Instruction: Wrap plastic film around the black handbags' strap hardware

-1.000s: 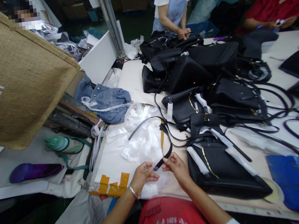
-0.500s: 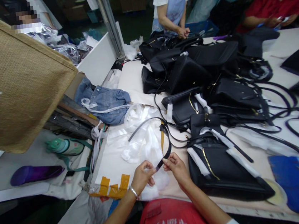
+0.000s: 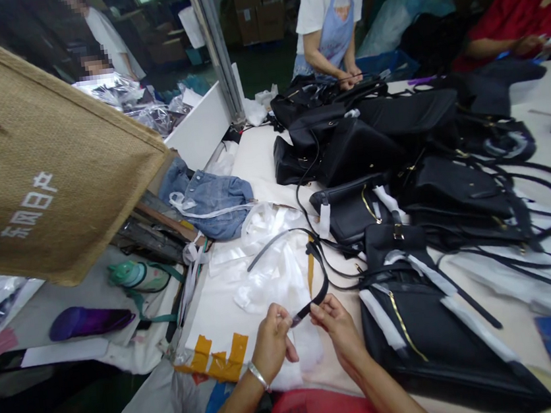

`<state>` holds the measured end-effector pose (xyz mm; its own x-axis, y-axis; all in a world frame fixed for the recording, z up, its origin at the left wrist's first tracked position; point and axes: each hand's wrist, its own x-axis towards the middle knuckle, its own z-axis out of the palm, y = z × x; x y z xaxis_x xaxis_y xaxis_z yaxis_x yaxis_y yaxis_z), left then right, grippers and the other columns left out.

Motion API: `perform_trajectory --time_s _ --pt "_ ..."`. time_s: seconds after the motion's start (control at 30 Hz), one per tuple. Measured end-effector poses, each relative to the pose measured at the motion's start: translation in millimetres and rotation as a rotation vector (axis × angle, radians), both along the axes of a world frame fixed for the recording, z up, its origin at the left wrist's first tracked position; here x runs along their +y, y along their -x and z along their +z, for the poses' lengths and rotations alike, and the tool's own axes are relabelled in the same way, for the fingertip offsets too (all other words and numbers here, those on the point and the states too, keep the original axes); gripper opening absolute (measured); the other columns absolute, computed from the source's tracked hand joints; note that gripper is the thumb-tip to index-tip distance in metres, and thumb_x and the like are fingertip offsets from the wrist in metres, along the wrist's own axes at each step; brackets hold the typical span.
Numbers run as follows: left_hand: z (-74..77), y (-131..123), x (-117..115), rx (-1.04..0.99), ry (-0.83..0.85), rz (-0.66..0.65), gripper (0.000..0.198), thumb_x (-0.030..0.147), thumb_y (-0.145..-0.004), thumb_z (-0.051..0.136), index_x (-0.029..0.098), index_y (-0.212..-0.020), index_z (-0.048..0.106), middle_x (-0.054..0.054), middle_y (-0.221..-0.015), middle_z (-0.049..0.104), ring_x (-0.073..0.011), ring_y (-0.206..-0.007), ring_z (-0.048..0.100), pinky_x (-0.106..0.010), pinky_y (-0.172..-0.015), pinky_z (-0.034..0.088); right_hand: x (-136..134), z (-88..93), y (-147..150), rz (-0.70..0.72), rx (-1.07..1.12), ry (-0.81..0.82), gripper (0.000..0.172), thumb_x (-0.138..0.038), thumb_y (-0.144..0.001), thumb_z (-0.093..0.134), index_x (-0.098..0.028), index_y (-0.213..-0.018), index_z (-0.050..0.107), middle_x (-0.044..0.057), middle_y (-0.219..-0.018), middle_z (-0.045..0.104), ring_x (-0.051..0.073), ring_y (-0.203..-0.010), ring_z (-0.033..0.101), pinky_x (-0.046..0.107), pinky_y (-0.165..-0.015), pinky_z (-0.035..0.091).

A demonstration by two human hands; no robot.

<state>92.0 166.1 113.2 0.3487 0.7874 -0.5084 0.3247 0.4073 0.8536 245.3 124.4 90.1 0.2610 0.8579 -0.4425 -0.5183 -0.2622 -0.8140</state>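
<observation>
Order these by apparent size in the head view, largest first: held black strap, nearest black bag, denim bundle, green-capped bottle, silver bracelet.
1. Nearest black bag
2. Denim bundle
3. Green-capped bottle and held black strap: unsure, since the strap looks longer but much thinner
4. Silver bracelet

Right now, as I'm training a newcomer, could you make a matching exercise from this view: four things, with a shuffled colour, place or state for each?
1. black strap
2. left hand
3. denim cloth
4. nearest black bag

A. blue
B. gold zip showing
C. pinched by right hand
D. bracelet at its wrist

1-C, 2-D, 3-A, 4-B
</observation>
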Motion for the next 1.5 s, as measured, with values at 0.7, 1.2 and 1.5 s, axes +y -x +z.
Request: perform_trajectory --time_s 0.7,1.2,1.5 --pt "85.8 -42 26 -0.062 -0.228 0.004 0.017 0.033 -0.079 0.056 0.017 -0.074 0.055 -0.008 -0.124 0.057 -0.003 -0.039 0.05 -0.023 -0.042 0.042 16 70.0 -37 -0.109 0.069 -0.18 0.018 -0.033 -0.075 0.069 -0.024 -0.087 0.059 0.001 -0.091 0.062 0.015 -0.079 0.055 0.028 -0.074 0.045" --pt "132.1 -118 16 -0.268 -0.283 -0.046 0.016 0.027 -0.08 0.06 0.014 -0.072 0.056 -0.009 -0.116 0.062 0.0003 -0.038 0.045 -0.018 -0.038 0.035 -5 104.8 -86 -0.309 -0.004 -0.321 0.026 -0.03 -0.077 0.068 -0.025 -0.101 0.06 0.004 -0.102 0.06 0.018 -0.085 0.056 0.033 -0.079 0.045" --pt "90.4 -123 6 -0.231 -0.243 -0.079 0.017 0.032 -0.085 0.054 0.016 -0.079 0.052 -0.008 -0.108 0.063 0.0005 -0.036 0.044 -0.016 -0.036 0.032 -20 79.6 -94 -0.355 0.033 -0.263 0.026 -0.033 -0.079 0.065 -0.025 -0.102 0.057 0.003 -0.106 0.06 0.019 -0.091 0.056 0.035 -0.085 0.043"
